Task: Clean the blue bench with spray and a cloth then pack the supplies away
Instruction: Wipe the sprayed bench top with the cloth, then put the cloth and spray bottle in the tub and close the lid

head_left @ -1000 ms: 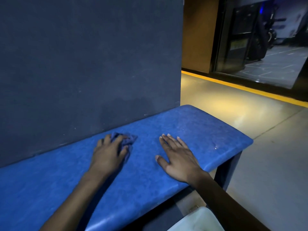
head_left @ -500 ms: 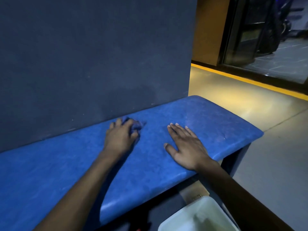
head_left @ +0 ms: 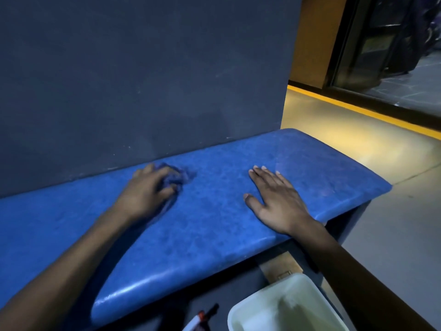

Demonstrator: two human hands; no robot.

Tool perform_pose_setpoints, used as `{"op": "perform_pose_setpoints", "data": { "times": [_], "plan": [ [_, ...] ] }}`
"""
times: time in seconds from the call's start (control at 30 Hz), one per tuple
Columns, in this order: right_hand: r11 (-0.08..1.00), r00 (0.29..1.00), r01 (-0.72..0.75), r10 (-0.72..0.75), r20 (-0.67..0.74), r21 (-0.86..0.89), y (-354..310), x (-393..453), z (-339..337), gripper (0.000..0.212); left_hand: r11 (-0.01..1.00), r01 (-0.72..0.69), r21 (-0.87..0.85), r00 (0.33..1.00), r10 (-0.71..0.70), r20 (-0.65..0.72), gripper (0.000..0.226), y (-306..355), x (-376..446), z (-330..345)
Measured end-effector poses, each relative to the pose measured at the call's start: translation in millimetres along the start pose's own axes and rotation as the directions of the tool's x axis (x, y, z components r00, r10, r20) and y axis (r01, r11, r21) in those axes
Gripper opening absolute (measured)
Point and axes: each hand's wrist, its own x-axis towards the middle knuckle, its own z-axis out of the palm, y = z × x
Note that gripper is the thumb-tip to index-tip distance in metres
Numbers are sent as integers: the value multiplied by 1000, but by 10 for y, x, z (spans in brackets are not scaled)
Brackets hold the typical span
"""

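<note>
The blue bench [head_left: 214,218] runs across the view, set against a dark wall. My left hand [head_left: 148,192] presses a crumpled blue cloth [head_left: 177,176] onto the seat near the wall; most of the cloth is hidden under my fingers. To the right, my right hand [head_left: 274,199] lies flat on the seat with fingers spread, holding nothing. The top of a spray bottle [head_left: 202,318], black and red with a white body, shows at the bottom edge on the floor below the bench.
A white plastic bin [head_left: 281,309] stands on the floor below the bench's front edge, under my right forearm. The dark wall [head_left: 143,80] rises directly behind the seat. Beyond the bench's right end lies open floor with a yellow line [head_left: 358,111] and a glass door.
My left hand has slid the cloth back toward the wall. My head has tipped down, bringing the white bin and the spray bottle into view. The right hand stays flat in place.
</note>
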Motion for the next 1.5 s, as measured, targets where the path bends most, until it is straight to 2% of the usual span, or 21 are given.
{"op": "perform_pose_setpoints", "data": {
  "times": [0.07,0.13,0.2,0.33,0.47,0.53,0.63,0.67,0.77,0.83,0.93,1.03,1.13,1.2,1.3,1.33,1.4,1.5],
  "plan": [
    [1000,1000,-8,8,1,-9,-7,4,7,92,979,193,71,981,-190,-42,55,-186,275,3],
    [1000,1000,-13,13,1,-12,2,8,19,90,952,290,99,957,-286,-52,45,-96,514,112],
    [1000,1000,-7,7,-2,-17,16,13,19,87,960,257,107,966,-255,-30,40,147,645,252],
    [1000,1000,-9,9,3,-27,25,13,11,81,997,76,22,997,-76,3,56,575,443,414],
    [999,1000,-16,17,12,-35,-25,6,-32,72,996,-80,-48,996,82,46,48,726,-28,332],
    [998,1000,-21,22,9,-50,-62,7,-78,69,995,-86,-51,996,86,-1,47,761,-96,289],
    [998,999,-21,24,48,-60,-128,-14,-160,69,992,16,-124,993,-30,-115,38,975,-90,172],
    [998,998,-19,23,64,-63,-146,-31,-191,67,989,6,-151,985,-31,-169,35,1103,-138,139],
    [999,997,-41,41,69,0,-132,-185,-394,56,955,-184,-233,924,88,-372,32,1509,-527,104],
    [990,996,-53,61,-59,130,4,-429,-547,53,897,-377,-230,857,244,-453,32,1692,-918,209],
    [986,946,-43,92,-310,162,355,-956,-675,36,795,-596,-114,746,496,-444,29,1782,-1407,726],
    [988,915,-64,113,-386,138,630,-1474,-593,26,719,-679,-146,716,607,-343,25,1808,-1672,1536],
    [993,934,-63,95,-344,101,815,-1855,-275,23,730,-628,-270,776,616,-139,26,1802,-1909,2335],
    [997,957,-39,55,-284,64,871,-2048,-63,23,790,-524,-319,829,559,24,27,1761,-2029,2741],
    [999,990,12,-6,-138,39,869,-2198,279,24,858,-386,-339,860,468,204,37,1687,-2150,3144],
    [999,997,12,-8,-80,51,852,-2210,371,25,866,-342,-366,874,436,214,40,1667,-2183,3168],
    [997,999,27,-30,39,78,770,-2193,506,28,866,-269,-421,925,354,138,33,1597,-2257,3027],
    [978,957,195,-205,205,72,515,-2042,733,34,836,-123,-535,992,126,-31,21,1264,-2424,2677]
  ]
}}
